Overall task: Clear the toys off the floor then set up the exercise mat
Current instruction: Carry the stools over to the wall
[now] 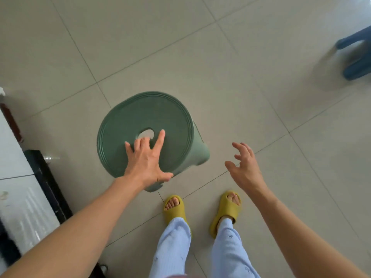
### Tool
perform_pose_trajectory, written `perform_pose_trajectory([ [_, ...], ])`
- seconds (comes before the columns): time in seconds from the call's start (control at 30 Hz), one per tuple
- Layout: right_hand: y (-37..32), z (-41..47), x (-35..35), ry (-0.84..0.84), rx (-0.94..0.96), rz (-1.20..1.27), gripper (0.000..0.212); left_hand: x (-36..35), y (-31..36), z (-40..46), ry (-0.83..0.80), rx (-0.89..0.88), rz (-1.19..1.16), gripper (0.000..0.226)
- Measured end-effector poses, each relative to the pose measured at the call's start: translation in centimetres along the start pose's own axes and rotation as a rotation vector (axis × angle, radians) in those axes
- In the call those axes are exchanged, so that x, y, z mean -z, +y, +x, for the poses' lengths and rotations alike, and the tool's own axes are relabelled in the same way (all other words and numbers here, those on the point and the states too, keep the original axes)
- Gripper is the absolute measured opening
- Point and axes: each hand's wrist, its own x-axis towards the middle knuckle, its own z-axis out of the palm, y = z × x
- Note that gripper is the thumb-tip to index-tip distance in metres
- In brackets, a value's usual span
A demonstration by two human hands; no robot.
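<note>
Stool (pixel 148 125) sits at twelve o'clock under the left hand (pixel 147 161), fingers hooked into its centre hole; right hand (pixel 246 165) hangs empty, loosely curled.

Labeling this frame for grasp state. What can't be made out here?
- Head view: left hand covers part of the green stool; fingers in its hole, grip unclear.
- Stool legs mostly hidden under the seat.
- Blue object: blurred, cut by right edge.
- No mat or toys visible.

green round stool (pixel 152 125) | plastic, hole in seat centre | tilted | on tiled floor
</note>
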Motion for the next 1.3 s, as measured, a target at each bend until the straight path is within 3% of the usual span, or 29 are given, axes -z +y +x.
perform_pose_trajectory([
  [0.13,-2.2,-3.3,4.5,0.062,0.029,0.020,0.057,5.2,2.9,-2.4,0.027,-0.009,-0.039,0.122],
  [0.4,-2.1,-6.0,12.6,0.162,0.056,0.056,0.059,12.4,8.6,-4.0,0.074,-0.075,0.104,0.120],
  [0.63,0.9,-4.5,20.5,0.156,0.045,0.058,0.060,15.9,16.1,-3.1,0.117,-0.091,0.206,0.121],
  [1.0,5.3,-2.0,33.3,0.204,0.029,0.127,0.060,20.7,30.2,-0.5,0.119,-0.162,0.168,0.119],
  [1.3,7.1,1.6,40.8,0.281,-0.045,0.130,0.061,25.6,37.1,5.2,0.179,-0.247,0.184,0.118],
])
